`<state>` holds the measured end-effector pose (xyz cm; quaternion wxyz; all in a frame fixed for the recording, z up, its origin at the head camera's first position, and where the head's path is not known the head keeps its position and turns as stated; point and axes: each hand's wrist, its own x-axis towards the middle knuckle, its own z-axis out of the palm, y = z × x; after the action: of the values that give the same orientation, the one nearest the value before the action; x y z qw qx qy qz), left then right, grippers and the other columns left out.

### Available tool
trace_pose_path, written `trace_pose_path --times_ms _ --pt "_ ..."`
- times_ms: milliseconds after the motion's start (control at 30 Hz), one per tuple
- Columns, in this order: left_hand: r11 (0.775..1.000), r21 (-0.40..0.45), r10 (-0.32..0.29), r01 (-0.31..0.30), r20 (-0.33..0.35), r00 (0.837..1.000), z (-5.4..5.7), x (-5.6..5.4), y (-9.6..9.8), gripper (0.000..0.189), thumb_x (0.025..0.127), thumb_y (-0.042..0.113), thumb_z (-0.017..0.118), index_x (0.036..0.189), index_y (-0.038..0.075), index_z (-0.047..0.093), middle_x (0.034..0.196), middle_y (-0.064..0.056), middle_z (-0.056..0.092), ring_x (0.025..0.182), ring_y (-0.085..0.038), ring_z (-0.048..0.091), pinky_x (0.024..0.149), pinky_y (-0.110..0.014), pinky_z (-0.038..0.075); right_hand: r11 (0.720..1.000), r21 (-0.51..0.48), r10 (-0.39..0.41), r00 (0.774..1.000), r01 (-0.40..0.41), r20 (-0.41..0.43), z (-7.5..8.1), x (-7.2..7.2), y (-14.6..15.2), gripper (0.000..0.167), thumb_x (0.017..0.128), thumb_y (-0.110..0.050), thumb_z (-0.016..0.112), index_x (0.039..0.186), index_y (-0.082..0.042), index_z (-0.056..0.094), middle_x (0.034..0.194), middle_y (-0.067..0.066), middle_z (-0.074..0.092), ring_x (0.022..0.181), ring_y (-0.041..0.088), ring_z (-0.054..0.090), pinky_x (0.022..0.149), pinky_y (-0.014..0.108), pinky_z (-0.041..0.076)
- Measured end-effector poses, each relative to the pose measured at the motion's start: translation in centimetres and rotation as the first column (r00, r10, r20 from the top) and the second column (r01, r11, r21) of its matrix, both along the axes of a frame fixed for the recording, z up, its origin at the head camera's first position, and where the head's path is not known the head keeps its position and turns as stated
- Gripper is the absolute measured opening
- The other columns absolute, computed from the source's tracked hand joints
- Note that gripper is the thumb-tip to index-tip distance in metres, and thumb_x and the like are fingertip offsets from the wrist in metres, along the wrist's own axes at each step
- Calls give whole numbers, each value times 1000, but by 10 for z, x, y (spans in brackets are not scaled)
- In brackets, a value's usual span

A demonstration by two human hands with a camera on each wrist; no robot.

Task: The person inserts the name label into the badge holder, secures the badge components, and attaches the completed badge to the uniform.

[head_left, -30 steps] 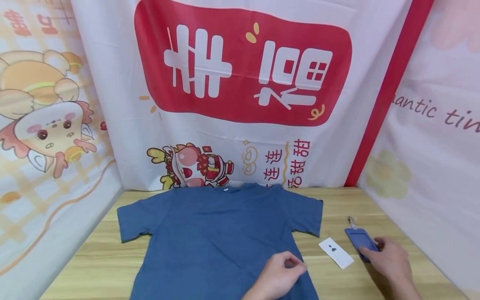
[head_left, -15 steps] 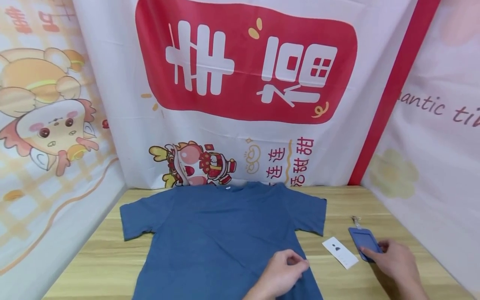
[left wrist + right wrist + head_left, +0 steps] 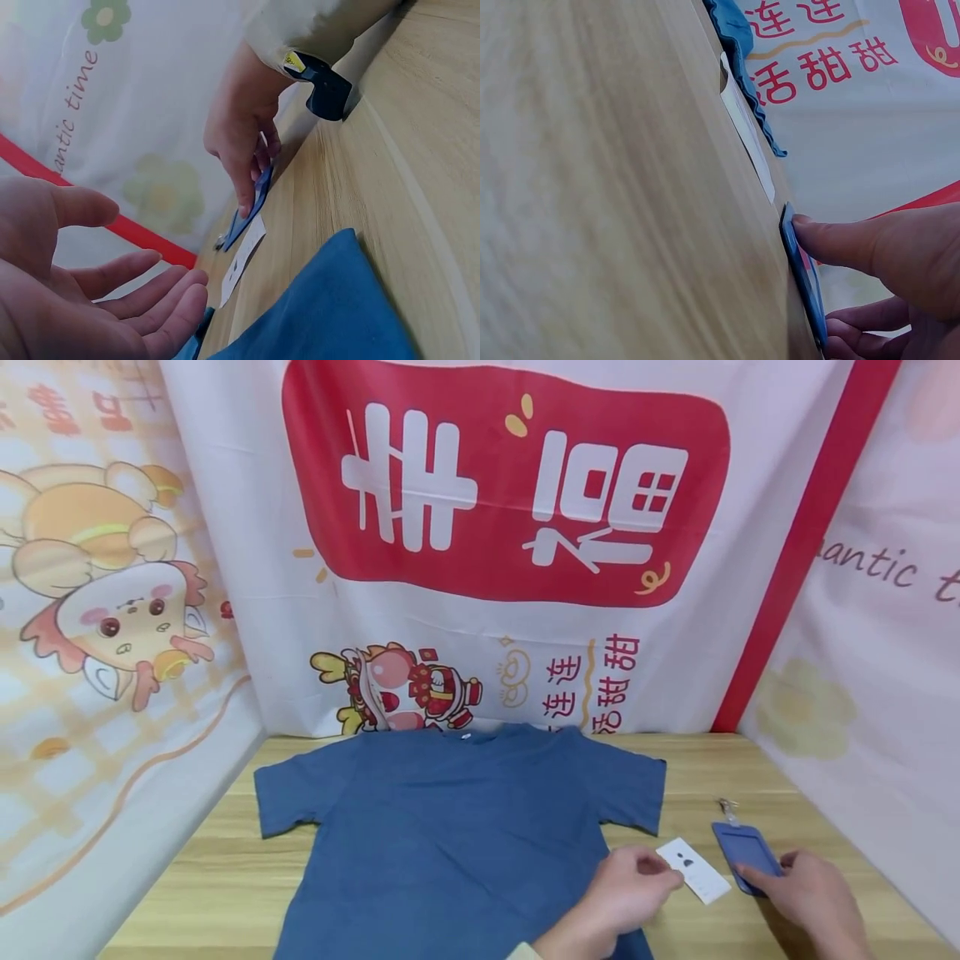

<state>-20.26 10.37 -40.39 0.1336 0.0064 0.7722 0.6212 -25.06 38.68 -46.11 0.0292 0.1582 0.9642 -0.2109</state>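
A blue badge holder [image 3: 746,850] with a clear window and a metal clip lies at the right of the table. My right hand [image 3: 813,897] grips its near end, thumb on the face and fingers along the far side, as the right wrist view shows. Beside it on the left lies a white card [image 3: 699,875] with a dark person symbol. My left hand [image 3: 630,889] hovers at the card's left edge, overlapping the T-shirt. In the left wrist view its fingers [image 3: 150,296] are loosely extended, thumb apart, holding nothing.
A blue T-shirt [image 3: 450,843] is spread flat over the middle of the wooden table [image 3: 187,893]. A printed white and red curtain [image 3: 510,560] closes off the back, and printed cloth walls stand on both sides.
My left hand has moved right, from over the shirt's edge to beside the white card. My right hand keeps its grip on the badge holder. The head view has shifted slightly.
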Motion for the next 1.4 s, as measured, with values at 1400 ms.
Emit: trace_pose_path --times_ms 1400 --pt "999 40 21 -18 -60 998 -11 -3 34 18 97 27 73 111 16 73 117 -6 72 110 -23 68 97 -43 56 967 -252 -131 936 48 -326 11 8 -20 51 96 -32 81 122 9 67 96 19 78 74 15 67 63 25 49"
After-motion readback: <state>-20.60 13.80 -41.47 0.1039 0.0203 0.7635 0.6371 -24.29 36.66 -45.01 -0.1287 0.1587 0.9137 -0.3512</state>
